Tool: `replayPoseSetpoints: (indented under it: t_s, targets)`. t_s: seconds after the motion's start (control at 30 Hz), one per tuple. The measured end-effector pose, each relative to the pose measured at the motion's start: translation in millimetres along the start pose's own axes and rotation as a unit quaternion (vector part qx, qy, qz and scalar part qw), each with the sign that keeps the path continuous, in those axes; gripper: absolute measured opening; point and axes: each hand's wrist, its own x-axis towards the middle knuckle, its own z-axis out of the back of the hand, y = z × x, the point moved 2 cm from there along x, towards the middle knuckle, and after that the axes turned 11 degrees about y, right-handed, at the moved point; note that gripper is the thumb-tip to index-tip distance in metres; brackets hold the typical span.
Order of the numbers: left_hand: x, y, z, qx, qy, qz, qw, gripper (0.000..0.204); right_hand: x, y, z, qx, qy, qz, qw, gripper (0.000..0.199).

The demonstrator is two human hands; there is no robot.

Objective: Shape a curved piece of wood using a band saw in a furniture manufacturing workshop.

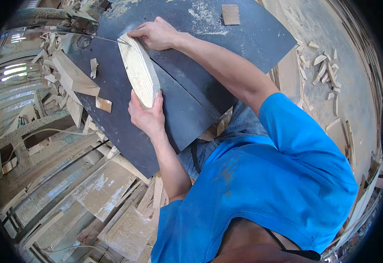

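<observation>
A pale wooden block (137, 72) with long curved sides and visible grain lies on a dark metal saw table (174, 127). My left hand (147, 115) grips its near end, thumb and fingers on either side. At the far end, my right hand (158, 34) is closed on the block's right side, its fingertips partly hidden. A thin saw blade (106, 39) runs in from the upper left and meets the block's far end, close to my right fingertips. A straight slot (182, 87) crosses the table to the right of the block.
A small square wood offcut (231, 14) lies at the table's far side. Smaller scraps (103, 104) rest near its left edge, beside larger wood pieces (75, 74). More offcuts (325, 72) litter the floor at right. Dusty boards (101, 188) are at lower left.
</observation>
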Motion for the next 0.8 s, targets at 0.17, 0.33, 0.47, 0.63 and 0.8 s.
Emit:
replayPoseSetpoints:
  t_s: [0.17, 0.33, 0.47, 0.63, 0.8]
  targets:
    - [1.6, -1.7, -1.1, 0.005, 0.001, 0.004, 1.000, 0.077, 4.4, -1.6, -1.2, 0.018, -0.002, 0.004, 1.000, 0.052]
    - [4.2, -7.4, -0.1, 0.007, -0.021, -0.010, 1.000, 0.074, 6.4, 0.0, 1.5, -0.025, -0.033, 0.031, 0.999, 0.053]
    - [7.0, -9.0, -0.9, 0.002, 0.005, 0.016, 1.000, 0.073, 9.9, -0.4, 2.5, -0.029, -0.015, 0.014, 0.999, 0.053]
    - [10.2, -7.0, -0.3, 0.009, -0.012, 0.000, 1.000, 0.073, 11.7, -1.3, 2.5, -0.015, -0.039, 0.048, 0.998, 0.053]
    - [14.5, 0.4, -1.9, 0.009, 0.004, 0.019, 1.000, 0.074, 20.7, -6.2, -2.7, -0.012, 0.007, 0.012, 1.000, 0.055]
